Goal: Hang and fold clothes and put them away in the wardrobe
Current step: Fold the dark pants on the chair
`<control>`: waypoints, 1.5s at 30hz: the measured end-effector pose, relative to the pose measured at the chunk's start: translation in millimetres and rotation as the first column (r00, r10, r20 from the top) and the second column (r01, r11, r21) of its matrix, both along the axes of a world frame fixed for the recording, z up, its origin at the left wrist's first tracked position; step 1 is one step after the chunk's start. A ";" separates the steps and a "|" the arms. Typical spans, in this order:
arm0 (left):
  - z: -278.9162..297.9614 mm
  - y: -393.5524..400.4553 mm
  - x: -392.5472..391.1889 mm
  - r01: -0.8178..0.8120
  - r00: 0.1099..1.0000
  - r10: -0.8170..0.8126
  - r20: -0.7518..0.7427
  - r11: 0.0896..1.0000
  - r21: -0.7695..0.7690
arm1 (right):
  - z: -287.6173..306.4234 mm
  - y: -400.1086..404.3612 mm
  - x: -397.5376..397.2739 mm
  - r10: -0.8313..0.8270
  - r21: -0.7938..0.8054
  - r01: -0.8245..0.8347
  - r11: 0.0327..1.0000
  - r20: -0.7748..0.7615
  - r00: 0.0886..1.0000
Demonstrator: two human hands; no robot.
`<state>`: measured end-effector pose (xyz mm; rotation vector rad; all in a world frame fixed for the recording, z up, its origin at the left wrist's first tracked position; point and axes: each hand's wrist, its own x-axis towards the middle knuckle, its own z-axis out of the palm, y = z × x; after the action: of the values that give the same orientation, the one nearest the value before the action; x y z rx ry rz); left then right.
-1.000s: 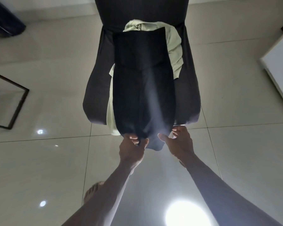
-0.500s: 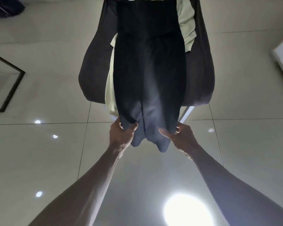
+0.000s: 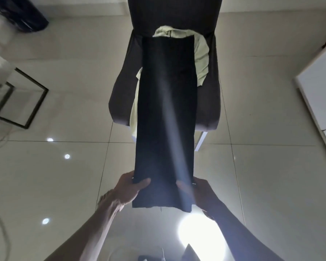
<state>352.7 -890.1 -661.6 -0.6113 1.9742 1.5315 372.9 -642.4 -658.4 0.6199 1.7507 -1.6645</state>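
Over the chair point(image 3: 119, 102), both hands, left hand point(image 3: 129, 189) and right hand point(image 3: 201, 193), pinched the near corners of the dark trousers point(image 3: 166, 119), seemingly soft, limp and light, best held by their edges.

Dark chair point(image 3: 119, 102) seat carries pale garment point(image 3: 201, 59), dark trousers point(image 3: 166, 110) atop.

Dark trousers point(image 3: 166, 113) are stretched flat and lengthwise from the chair point(image 3: 119, 95) seat out past its front edge, the near end held up over the floor. A pale green garment point(image 3: 201, 59) is crumpled on the seat beneath them.
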 end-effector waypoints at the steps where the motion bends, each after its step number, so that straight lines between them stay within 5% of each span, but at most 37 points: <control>1: 18.3 1.6 5.8 -0.046 0.999 0.046 0.021 0.999 0.000 | 18.1 1.3 5.0 -0.002 0.000 0.002 1.000 0.011 1.000; 8: 158.9 27.7 -8.0 -0.301 0.952 0.304 0.022 0.949 -0.090 | 159.7 7.2 -10.0 -0.311 -0.106 0.302 0.947 -0.080 0.947; 19: 301.9 55.9 -150.2 -0.558 0.826 0.560 0.062 0.800 0.220 | 291.6 22.2 -154.6 -0.375 -0.246 0.359 0.900 -0.017 0.927; 25: 280.1 55.6 -288.3 -0.623 0.779 0.618 0.104 0.746 0.234 | 266.4 19.7 -283.2 -0.472 -0.303 0.467 0.831 0.063 0.880; 34: 207.8 56.8 -448.0 -0.576 0.816 0.562 0.137 0.808 0.120 | 195.8 9.8 -437.8 -0.546 -0.186 0.578 0.794 0.198 0.814; 38: 170.0 51.2 -482.3 -0.478 0.874 0.457 0.164 0.870 0.125 | 172.9 18.1 -468.2 -0.353 -0.264 0.411 0.873 0.241 0.904; 41: 151.4 39.0 -483.2 -0.178 0.978 0.172 0.116 0.983 0.046 | 161.2 21.0 -471.0 -0.062 -0.086 0.077 0.993 0.163 0.985; 45: 132.1 29.8 -487.9 -0.007 1.000 0.013 0.021 0.969 -0.249 | 149.8 15.5 -481.9 -0.038 0.335 0.039 0.941 -0.010 0.999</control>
<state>-135.2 -860.3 -529.5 -0.7371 2.1672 1.2858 -109.0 -626.9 -508.6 0.8084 2.0564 -1.3995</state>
